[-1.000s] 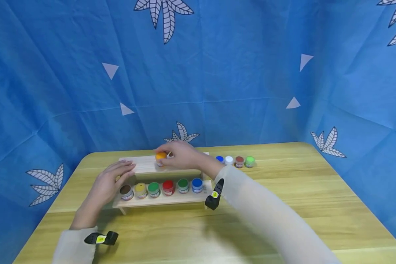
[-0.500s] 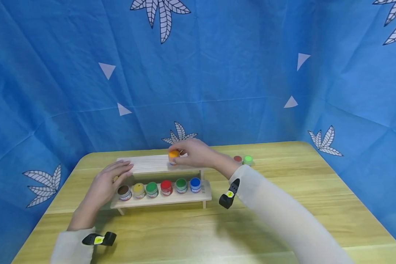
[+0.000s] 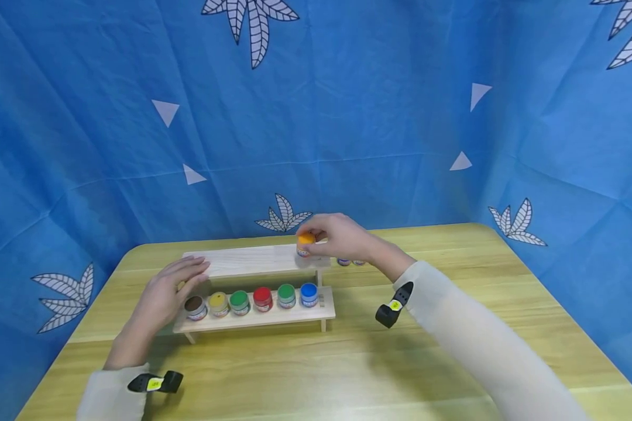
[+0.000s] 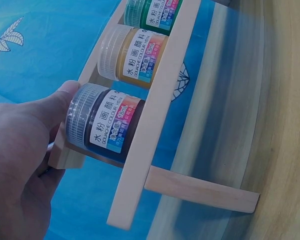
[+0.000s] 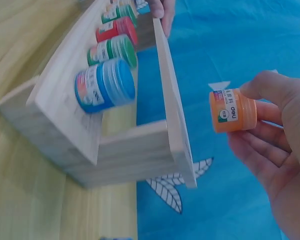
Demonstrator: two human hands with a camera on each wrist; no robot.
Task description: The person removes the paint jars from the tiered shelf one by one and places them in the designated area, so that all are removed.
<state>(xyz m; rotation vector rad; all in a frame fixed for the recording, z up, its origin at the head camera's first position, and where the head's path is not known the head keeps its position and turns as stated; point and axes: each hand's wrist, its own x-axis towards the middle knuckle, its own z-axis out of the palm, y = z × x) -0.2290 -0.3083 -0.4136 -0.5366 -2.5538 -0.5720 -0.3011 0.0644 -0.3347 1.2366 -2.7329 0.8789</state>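
Note:
My right hand (image 3: 344,238) pinches a paint jar with an orange lid (image 3: 305,240) over the right end of the wooden rack's upper board (image 3: 253,260). The right wrist view shows a gap between this orange paint jar (image 5: 232,111) and the board. At the other end, my left hand (image 3: 165,289) grips the left end of the upper board, thumb in front. On the lower board stand several paint jars in a row, from brown (image 3: 195,307) through yellow (image 3: 219,304), green (image 3: 239,302) and red (image 3: 263,299) to a blue one (image 3: 309,294). The upper board bears no jars.
Behind my right wrist, two small jars (image 3: 343,261) partly show on the wooden table (image 3: 274,368); my forearm hides the area to their right. A blue cloth (image 3: 316,117) with leaf prints hangs behind the table and along its sides.
My right hand has carried the orange paint jar to the right along the upper board, from left of its middle to its right end. My left hand stays at the rack's left end.

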